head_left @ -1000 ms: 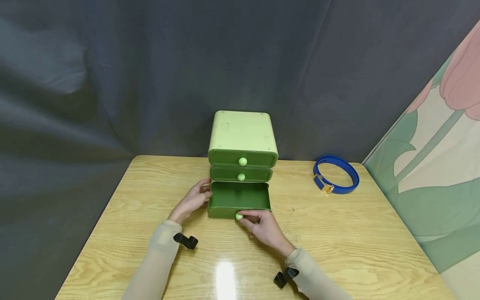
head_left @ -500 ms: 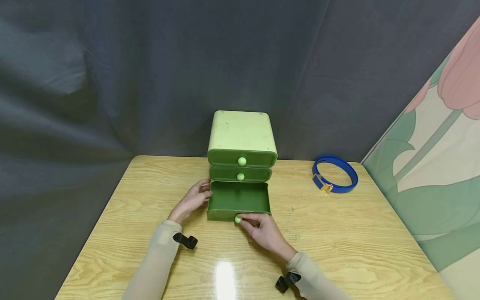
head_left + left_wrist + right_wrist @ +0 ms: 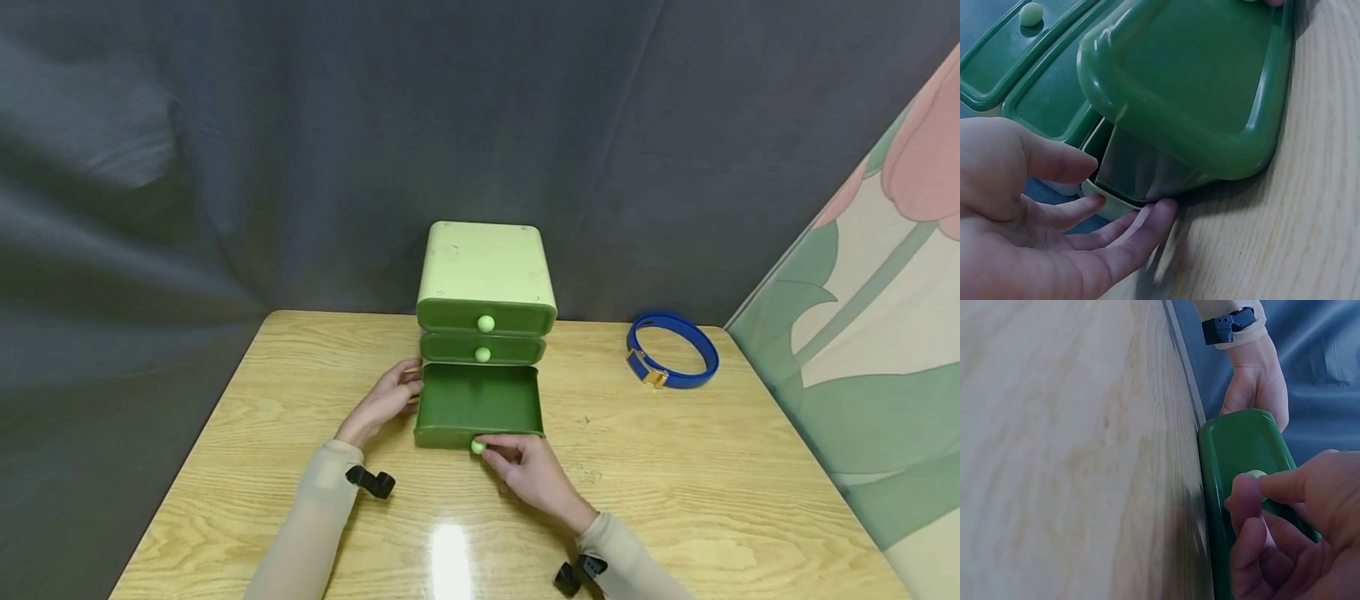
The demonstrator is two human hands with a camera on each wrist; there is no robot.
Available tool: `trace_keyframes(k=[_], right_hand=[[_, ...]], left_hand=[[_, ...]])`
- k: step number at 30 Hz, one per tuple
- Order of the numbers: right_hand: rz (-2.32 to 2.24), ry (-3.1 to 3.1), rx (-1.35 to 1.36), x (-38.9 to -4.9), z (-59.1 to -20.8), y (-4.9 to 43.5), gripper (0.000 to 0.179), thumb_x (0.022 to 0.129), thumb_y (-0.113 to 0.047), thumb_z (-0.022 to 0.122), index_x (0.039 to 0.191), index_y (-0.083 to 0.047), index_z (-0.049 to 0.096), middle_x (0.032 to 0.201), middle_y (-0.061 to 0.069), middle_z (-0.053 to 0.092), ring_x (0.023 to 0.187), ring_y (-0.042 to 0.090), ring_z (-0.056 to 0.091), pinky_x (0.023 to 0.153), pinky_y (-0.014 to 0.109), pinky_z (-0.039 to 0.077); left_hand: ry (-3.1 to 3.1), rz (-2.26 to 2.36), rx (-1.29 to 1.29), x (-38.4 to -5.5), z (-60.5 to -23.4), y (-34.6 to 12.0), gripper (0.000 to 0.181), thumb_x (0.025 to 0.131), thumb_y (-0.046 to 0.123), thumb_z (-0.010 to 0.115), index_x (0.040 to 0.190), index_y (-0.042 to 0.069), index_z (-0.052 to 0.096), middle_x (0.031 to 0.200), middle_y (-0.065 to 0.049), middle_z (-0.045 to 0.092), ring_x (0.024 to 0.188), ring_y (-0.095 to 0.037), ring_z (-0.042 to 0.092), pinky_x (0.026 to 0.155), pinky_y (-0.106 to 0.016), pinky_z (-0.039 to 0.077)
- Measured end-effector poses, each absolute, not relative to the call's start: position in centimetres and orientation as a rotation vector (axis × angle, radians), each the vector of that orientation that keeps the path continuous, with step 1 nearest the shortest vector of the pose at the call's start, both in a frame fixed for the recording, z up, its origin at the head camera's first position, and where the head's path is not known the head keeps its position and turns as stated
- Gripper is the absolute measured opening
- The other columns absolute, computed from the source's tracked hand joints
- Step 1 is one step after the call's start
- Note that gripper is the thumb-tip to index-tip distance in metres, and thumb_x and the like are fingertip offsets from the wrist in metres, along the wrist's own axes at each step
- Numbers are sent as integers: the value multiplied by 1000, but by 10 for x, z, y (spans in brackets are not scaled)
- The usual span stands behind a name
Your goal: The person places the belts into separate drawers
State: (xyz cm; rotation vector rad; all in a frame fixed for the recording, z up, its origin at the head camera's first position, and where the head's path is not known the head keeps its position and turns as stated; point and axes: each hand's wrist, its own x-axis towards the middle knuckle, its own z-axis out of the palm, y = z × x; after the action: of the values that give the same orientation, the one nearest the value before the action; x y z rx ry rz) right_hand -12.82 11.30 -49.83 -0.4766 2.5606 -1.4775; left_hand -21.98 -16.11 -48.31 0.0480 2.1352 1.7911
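A small cabinet (image 3: 486, 260) with a pale green shell and dark green drawers stands at the back of the table. Its bottom drawer (image 3: 480, 398) is pulled out, and nothing shows inside. My right hand (image 3: 536, 475) pinches that drawer's round pale green knob (image 3: 477, 447) between thumb and fingers; the right wrist view shows the same pinch. At the cabinet's lower left side is my left hand (image 3: 382, 400), its fingers loosely extended. In the left wrist view its fingertips (image 3: 1163, 209) rest against the pale lower edge of the cabinet shell, beside the drawer.
To the right lies a coiled blue belt (image 3: 675, 350) with a gold buckle. The wooden table (image 3: 300, 358) meets a dark grey curtain (image 3: 345, 150) behind. A flower-patterned cloth (image 3: 885, 333) hangs along the right side.
The bottom drawer has slid a little farther out toward me, with my right hand on its knob. My left hand has stayed in place at the cabinet's side.
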Motion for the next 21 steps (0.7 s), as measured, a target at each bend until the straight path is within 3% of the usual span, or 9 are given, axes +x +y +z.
trace_keyframes(k=[7,13,21], right_hand=[[-1499,2523,-458,-123,-496,115,26,103,-17,71,128,-16,79,74,6,77,44,10,59,42,23,48],[-1493,2540,-466,-121,-495,115,26,103,-17,72,127,-16,80,104,9,83,45,10,61,41,23,48],[-1495,2496,-455,-120,-493,116,27,104,-21,71,129,-15,79,118,14,81,49,16,64,44,24,49]], left_hand=[[2131,1789,70,-219,-481,-162,61,110,7,44,166,-3,23,164,-34,37,142,-47,52,101,-42,57],[2117,1801,56,-220,-483,-162,61,110,7,45,166,-3,24,164,-33,38,141,-45,53,98,-37,57],[2118,1787,41,-220,-486,-163,63,110,8,48,168,2,24,164,-29,40,140,-41,54,98,-39,56]])
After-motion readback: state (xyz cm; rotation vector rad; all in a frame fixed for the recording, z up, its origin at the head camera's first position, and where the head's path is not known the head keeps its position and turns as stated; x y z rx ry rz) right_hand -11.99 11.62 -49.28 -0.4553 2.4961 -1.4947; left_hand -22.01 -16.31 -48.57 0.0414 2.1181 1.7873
